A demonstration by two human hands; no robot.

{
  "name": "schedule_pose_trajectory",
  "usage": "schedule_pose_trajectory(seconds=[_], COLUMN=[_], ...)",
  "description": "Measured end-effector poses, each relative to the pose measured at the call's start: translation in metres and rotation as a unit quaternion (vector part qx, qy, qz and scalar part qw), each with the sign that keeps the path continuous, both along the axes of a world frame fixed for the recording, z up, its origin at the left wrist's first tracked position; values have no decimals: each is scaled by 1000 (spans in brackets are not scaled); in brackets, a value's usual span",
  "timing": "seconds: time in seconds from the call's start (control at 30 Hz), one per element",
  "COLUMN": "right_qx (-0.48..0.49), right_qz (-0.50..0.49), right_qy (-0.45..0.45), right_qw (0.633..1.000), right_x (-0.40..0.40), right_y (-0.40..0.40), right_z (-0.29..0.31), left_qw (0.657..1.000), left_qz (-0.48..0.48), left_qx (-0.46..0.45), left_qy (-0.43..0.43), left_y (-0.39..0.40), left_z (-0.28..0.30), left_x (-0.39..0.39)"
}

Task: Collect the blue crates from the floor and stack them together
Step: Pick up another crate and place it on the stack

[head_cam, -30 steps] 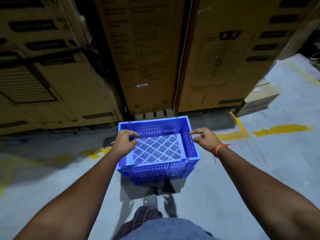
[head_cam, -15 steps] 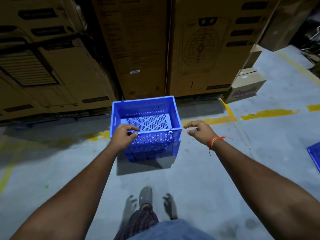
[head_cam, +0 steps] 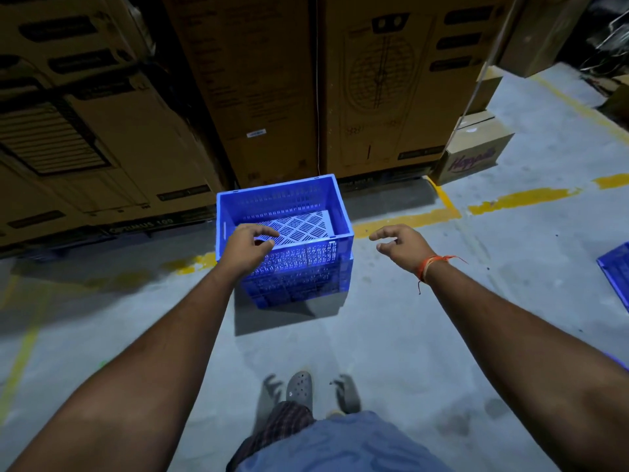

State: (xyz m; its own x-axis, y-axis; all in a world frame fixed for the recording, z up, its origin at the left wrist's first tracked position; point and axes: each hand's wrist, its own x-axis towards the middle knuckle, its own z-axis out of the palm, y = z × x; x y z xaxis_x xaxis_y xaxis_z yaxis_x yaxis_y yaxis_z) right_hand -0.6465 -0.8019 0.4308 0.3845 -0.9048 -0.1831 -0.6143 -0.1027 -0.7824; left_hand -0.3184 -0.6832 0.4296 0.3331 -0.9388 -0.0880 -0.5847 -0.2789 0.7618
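A stack of blue crates (head_cam: 299,277) stands on the concrete floor in front of the cardboard boxes. The top crate (head_cam: 282,199) is empty and shows its pale perforated bottom. My left hand (head_cam: 248,247) hangs over the top crate's near left corner with its fingers loosely curled. Only the crate's bottom shows between fingers and thumb. My right hand (head_cam: 405,247) hovers to the right of the stack, fingers spread and relaxed, touching nothing. Part of another blue crate (head_cam: 616,274) lies on the floor at the right edge.
Tall cardboard boxes (head_cam: 258,80) form a wall just behind the stack. A small printed carton (head_cam: 476,151) sits at the right end of that wall. Yellow floor lines (head_cam: 520,199) run past the stack. My foot in a grey clog (head_cam: 299,386) stands on open floor below it.
The crate went down onto the stack. My right hand came off its right rim and moved away to the right, and my left hand loosened at the near left corner.
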Motion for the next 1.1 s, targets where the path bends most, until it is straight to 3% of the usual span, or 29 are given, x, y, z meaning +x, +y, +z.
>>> schedule_pose_trajectory(seconds=[0.6, 1.1], right_qx=[30, 45], right_qz=[-5, 29], right_qy=[-51, 5], right_qw=[998, 999], right_x=[91, 128], right_y=[6, 22], right_z=[-4, -22], left_qw=[999, 996], left_qz=[41, 62], left_qx=[8, 39], left_qy=[23, 54], left_y=[10, 33], left_z=[15, -28], left_x=[93, 133])
